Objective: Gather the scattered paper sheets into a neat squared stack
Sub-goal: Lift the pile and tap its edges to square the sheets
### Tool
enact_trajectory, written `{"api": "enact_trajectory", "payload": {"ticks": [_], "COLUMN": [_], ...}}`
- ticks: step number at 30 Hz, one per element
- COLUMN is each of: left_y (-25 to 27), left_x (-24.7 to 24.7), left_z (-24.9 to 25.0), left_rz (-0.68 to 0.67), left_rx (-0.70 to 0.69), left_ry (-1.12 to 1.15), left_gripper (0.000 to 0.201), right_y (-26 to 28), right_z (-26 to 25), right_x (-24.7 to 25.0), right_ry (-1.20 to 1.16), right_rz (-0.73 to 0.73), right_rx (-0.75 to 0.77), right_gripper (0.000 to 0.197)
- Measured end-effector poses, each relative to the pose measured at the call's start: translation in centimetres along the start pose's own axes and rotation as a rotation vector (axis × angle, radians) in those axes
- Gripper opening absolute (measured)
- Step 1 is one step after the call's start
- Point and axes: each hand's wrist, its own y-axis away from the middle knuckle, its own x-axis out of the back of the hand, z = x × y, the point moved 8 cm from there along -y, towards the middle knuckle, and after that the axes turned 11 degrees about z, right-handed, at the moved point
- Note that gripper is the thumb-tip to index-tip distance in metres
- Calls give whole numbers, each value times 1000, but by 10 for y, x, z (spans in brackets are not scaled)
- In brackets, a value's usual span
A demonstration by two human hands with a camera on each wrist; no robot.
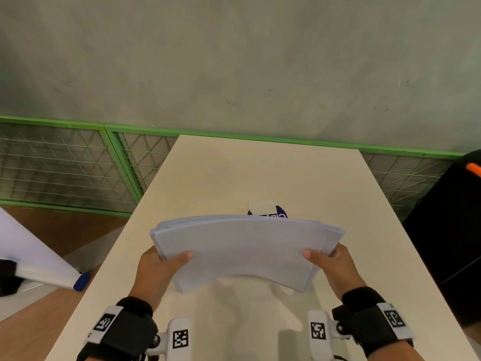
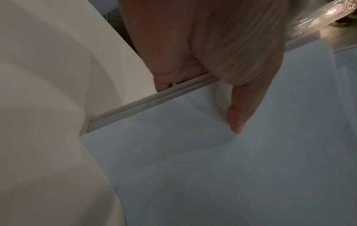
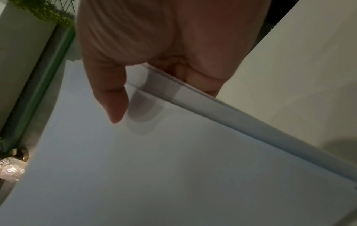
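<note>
While both hands held the stack (image 1: pixel 244 246) just above the desk (image 1: pixel 260 173), the left hand (image 1: pixel 158 269) and right hand (image 1: pixel 335 267) pinched its ends, thumbs on top. Gathering looked done; next, tap the uneven edges flat.

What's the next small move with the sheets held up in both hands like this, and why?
Probably tap the stack's lower long edge down onto the table. The left hand and right hand grip its short ends, thumbs on the near face, and it bows between them. Sheet edges at the top corners are slightly fanned, so a tap should even them.
</note>
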Motion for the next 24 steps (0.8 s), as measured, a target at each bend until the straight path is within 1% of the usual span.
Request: {"api": "enact_trajectory", "payload": {"ticks": [3,4,6,8,9,12,15,18,20,23,24], "left_y": [-1,-1,1,2,2,4,5,3,1,-5,-6], "left_x": [3,2,-3,-9,-11,-15,-19,-24,-28,-31,-31], "left_z": [-1,-2,-4,-6,-6,-2,10,23,29,24,22], "left_rz": [0,-9,-54,-89,-95,-74,-63,-88,-113,-125,-129], "left_rx": [-16,-18,-26,-33,-35,-35,-72,-113,-141,-151,-147], "left_ry": [19,21,30,29,26,31,39,61,73,62,64], "left_gripper": [21,23,32,46,46,33,33,34,44,68,71], "right_y": [0,2,3,3,3,3,4,1,-2,-5,-5], "right_z": [5,6,12,17,18,18,6,-6,-10,-8,-7], "right_x": [0,-2,-4,-7,-7,-5,0,10,16,23,24], "right_ry": [0,-10,-20,-34,-37,-9,-12,-24,-39,-70,-71], "right_rz": [-10,-23,-30,-10,9,83,111,128,127,128,130], "right_rx": [-20,-29,-57,-68,-67,-42,7,62,77,69,71], "right_gripper": [28,29,40,37,36,24,23,24,25,25,24]}}
